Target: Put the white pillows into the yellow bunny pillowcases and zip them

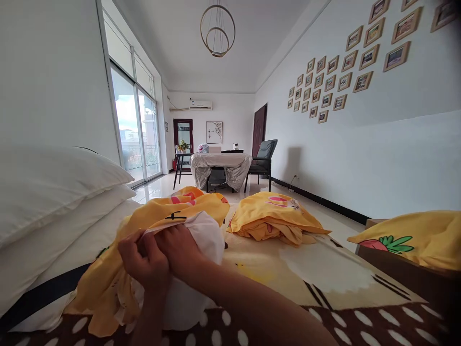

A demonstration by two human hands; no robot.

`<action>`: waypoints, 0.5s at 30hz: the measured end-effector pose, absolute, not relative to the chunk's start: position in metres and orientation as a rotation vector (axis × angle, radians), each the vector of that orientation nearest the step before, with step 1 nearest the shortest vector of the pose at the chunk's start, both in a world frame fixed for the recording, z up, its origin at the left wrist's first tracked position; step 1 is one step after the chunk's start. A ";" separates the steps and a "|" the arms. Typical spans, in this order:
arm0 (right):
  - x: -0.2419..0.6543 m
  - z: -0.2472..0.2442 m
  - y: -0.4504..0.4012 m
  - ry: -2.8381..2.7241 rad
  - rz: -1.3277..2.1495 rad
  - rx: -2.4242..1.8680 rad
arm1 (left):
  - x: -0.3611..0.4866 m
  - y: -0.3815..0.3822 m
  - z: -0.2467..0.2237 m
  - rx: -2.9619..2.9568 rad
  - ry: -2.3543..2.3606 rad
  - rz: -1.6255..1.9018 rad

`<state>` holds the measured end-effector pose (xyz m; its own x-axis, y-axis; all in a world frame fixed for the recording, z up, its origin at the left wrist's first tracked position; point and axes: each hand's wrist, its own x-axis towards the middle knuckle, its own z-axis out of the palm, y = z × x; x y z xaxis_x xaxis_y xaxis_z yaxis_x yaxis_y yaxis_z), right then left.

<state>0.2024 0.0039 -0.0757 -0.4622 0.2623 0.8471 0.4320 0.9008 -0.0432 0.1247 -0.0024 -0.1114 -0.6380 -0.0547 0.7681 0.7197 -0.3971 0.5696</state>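
A yellow pillowcase (140,216) with printed figures lies bunched in front of me, draped toward the white pillows at the left. A white pillow (207,235) shows at its opening and below my wrists. My left hand (144,257) is closed, its fingers and thumb pinching the edge of the pillowcase. Right beside it, my right hand (178,247) is closed on the white pillow at the opening, with its fingertips hidden in the cloth. My right forearm crosses over the white pillow.
White pillows (54,192) are stacked at the left. A folded yellow pile (273,218) lies ahead on the patterned blanket (259,283). At the right, another yellow cloth (418,238) hangs over a brown box (396,264). A covered table (219,163) and black chair (264,156) stand beyond.
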 end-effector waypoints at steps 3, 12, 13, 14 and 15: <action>0.244 -0.087 -0.016 -2.301 -0.457 -0.336 | 0.114 -0.006 -0.105 -0.915 -1.405 -2.254; 0.265 -0.138 -0.022 -2.343 -0.250 -0.764 | 0.103 -0.025 -0.096 -1.448 -1.730 -1.368; 0.260 -0.139 -0.020 -2.426 -0.199 -0.722 | 0.101 -0.024 -0.097 -1.459 -1.785 -1.310; 0.255 -0.138 -0.018 -2.495 -0.166 -0.679 | 0.099 -0.022 -0.098 -1.451 -1.838 -1.289; 0.250 -0.137 -0.016 -2.549 -0.157 -0.630 | 0.097 -0.020 -0.099 -1.432 -1.877 -1.286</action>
<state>0.2499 -0.0159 -0.1371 -0.7651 0.4051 0.5005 0.4633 0.8861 -0.0091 0.0966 -0.0204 -0.0990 -0.3604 0.4968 0.7895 0.9156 0.0267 0.4012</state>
